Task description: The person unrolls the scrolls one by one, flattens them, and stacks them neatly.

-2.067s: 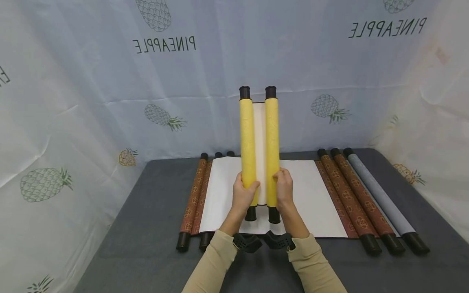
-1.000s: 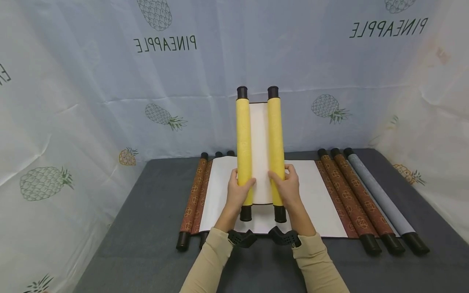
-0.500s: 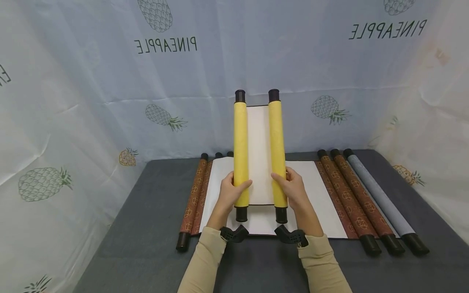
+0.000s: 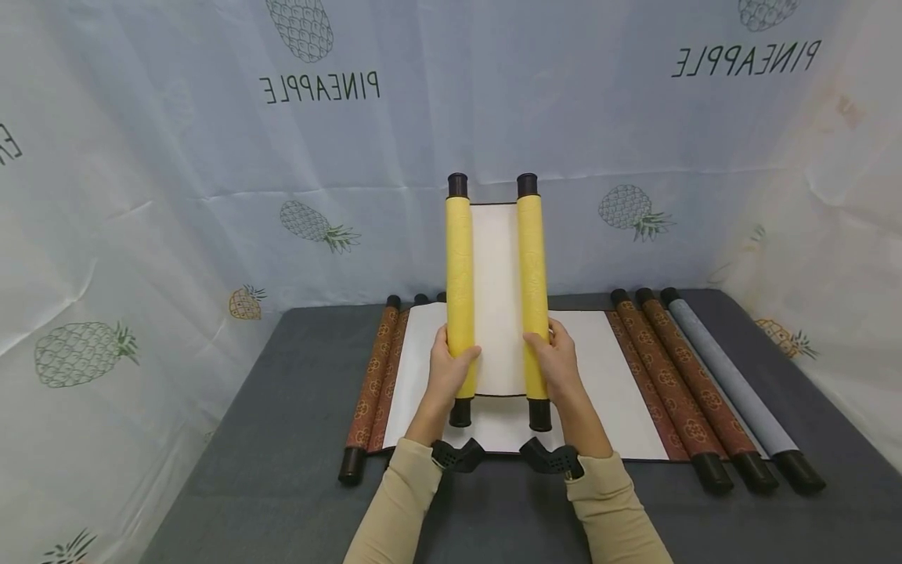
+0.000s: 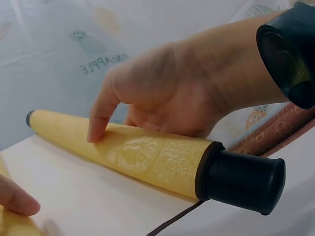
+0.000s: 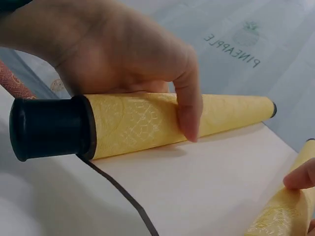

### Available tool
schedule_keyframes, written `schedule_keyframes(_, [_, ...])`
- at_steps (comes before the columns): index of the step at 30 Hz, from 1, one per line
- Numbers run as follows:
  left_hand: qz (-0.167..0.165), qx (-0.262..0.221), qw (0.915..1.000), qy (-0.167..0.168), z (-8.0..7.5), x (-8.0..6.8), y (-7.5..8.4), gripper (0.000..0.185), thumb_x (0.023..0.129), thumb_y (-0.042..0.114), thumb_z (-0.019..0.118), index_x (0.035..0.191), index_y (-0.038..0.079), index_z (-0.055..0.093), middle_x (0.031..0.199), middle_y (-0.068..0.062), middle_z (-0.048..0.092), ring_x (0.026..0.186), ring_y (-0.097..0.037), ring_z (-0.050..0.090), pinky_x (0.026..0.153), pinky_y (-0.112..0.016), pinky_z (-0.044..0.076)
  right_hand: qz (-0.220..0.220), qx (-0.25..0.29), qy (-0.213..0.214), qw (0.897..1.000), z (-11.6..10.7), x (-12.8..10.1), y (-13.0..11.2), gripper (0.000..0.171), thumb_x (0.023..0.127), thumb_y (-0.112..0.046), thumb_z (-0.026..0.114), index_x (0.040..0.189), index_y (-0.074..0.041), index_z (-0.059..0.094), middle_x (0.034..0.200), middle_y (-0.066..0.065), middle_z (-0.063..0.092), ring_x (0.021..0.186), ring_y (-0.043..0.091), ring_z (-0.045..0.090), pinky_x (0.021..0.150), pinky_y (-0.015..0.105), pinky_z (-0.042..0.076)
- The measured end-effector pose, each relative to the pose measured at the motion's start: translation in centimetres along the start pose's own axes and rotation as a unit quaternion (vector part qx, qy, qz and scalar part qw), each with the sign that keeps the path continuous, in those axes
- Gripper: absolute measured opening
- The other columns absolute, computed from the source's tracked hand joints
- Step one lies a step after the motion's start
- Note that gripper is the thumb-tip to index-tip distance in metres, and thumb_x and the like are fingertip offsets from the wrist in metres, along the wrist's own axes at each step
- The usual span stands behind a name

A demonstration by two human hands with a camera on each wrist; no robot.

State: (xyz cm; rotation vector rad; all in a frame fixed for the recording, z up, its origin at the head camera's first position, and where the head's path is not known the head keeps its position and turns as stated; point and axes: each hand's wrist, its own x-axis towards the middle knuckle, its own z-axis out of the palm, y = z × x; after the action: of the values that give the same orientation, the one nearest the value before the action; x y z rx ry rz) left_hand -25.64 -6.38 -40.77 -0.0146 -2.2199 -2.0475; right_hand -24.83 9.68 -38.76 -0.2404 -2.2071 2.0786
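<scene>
Centre of frame: I hold the yellow scroll (image 4: 496, 298) upright above the tabletop (image 4: 282, 470).
Hands: my left hand (image 4: 445, 368) and right hand (image 4: 560, 364) each grasp a roller.
Progress: partly unrolled; most remains wound.

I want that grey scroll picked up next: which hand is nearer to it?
Right. The right hand grips the yellow scroll's right roll, nearer the grey scroll; the left hand is farther.
</scene>
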Motion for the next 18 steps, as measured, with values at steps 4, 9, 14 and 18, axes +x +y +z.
schedule_keyframes(4, [-0.004,-0.002,0.9998,0.021,0.16,-0.12,0.1,0.058,0.081,0.005,0.061,0.136,0.001,0.043,0.115,-0.018,0.054,0.095,-0.023,0.052,0.078,-0.03,0.042,-0.007,-0.005,0.027,1.0,0.34,0.03,0.16,0.047,0.094,-0.013,0.048,0.139,0.0,0.042,0.122,0.023,0.054,0.087,0.017,0.053,0.071,0.026,0.043])
schedule_keyframes(9, [-0.003,0.0,0.9995,0.033,0.26,-0.13,0.03,0.054,0.079,0.009,0.062,0.13,0.001,0.048,0.106,-0.014,0.055,0.087,-0.02,0.051,0.073,-0.027,0.042,0.001,-0.005,0.038,0.999,0.28,0.14,0.25,0.049,0.092,-0.016,0.046,0.139,-0.001,0.042,0.12,0.022,0.055,0.082,0.014,0.053,0.069,0.025,0.044])
schedule_keyframes(14, [0.0,0.005,0.9995,0.032,0.2,-0.29,0.08,0.055,0.079,0.017,0.071,0.128,0.002,0.05,0.105,-0.014,0.057,0.087,-0.019,0.053,0.073,-0.028,0.046,0.006,-0.024,0.043,0.999,0.22,0.3,0.41,0.056,0.091,-0.023,0.059,0.14,-0.003,0.038,0.119,0.022,0.056,0.081,0.014,0.055,0.067,0.024,0.046])
schedule_keyframes(18, [0.006,0.015,0.9994,0.03,0.12,-0.24,-0.08,0.058,0.077,0.02,0.077,0.124,0.001,0.05,0.104,-0.013,0.058,0.085,-0.018,0.055,0.073,-0.028,0.049,0.004,-0.04,0.038,0.998,0.1,0.29,0.54,0.066,0.086,-0.022,0.07,0.139,-0.003,0.037,0.12,0.023,0.056,0.082,0.014,0.057,0.067,0.023,0.048])
